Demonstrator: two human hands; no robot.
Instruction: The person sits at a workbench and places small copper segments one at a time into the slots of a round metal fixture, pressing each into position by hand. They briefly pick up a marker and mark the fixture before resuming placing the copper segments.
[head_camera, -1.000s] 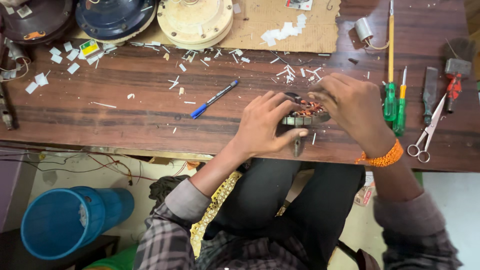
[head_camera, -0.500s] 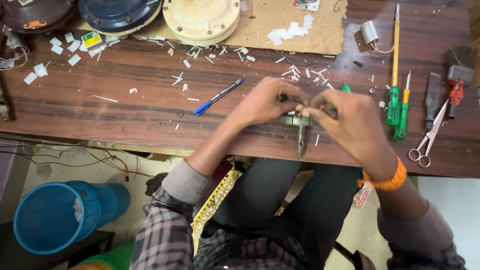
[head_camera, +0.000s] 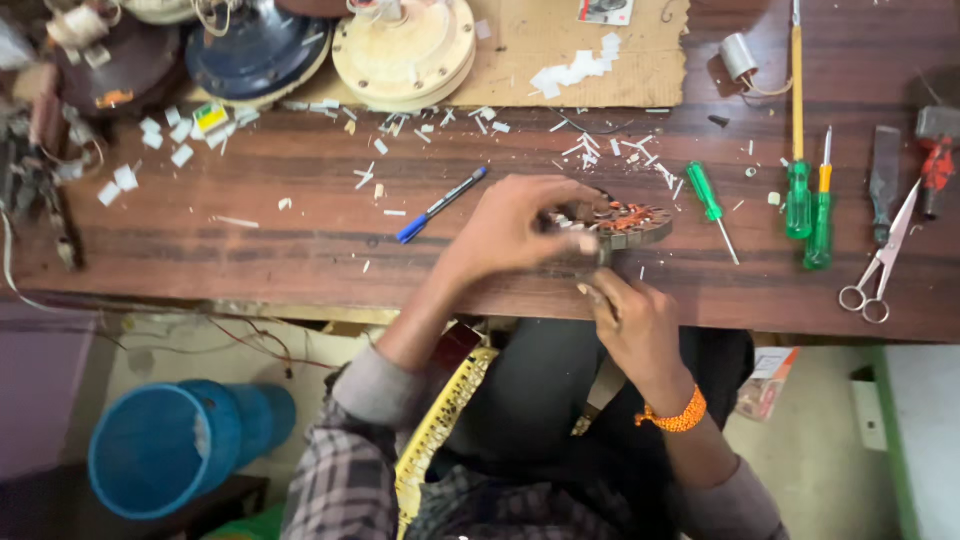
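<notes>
The left hand (head_camera: 515, 225) gripped a copper-wound motor stator (head_camera: 625, 222) on the worktop (head_camera: 300, 220). The right hand (head_camera: 630, 320) pinched its near edge. A blue bucket (head_camera: 165, 460) stood on the floor; its contents could not be told.

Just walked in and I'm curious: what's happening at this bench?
A person sits at a wooden workbench. The left hand presses on a round coil of copper wire near the bench's front edge, while the right hand reaches up to it from below. A blue pen, green screwdrivers and scissors lie nearby, among white scraps.
</notes>
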